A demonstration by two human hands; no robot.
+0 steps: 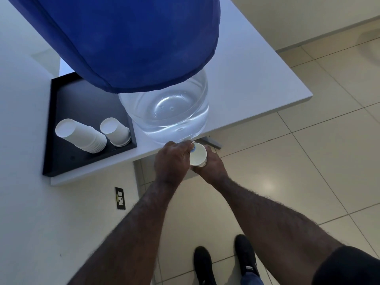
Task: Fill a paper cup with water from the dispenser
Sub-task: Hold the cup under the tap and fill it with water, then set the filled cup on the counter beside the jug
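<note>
A large clear water jug [166,112] under a blue cloth cover [131,38] stands at the front edge of a white table [257,83]. Its small tap [192,145], white with a blue part, sticks out over the edge. My left hand [171,161] rests on the tap, fingers closed around it. My right hand [209,164] holds a white paper cup [197,154] upright from below, directly under the tap. I cannot tell whether water is flowing or how full the cup is.
A black tray [67,161] sits left of the jug with two upside-down stacks of white paper cups [82,136], [115,129]. Below the table are a tiled floor, a wall socket [120,198] and my black shoes [224,262].
</note>
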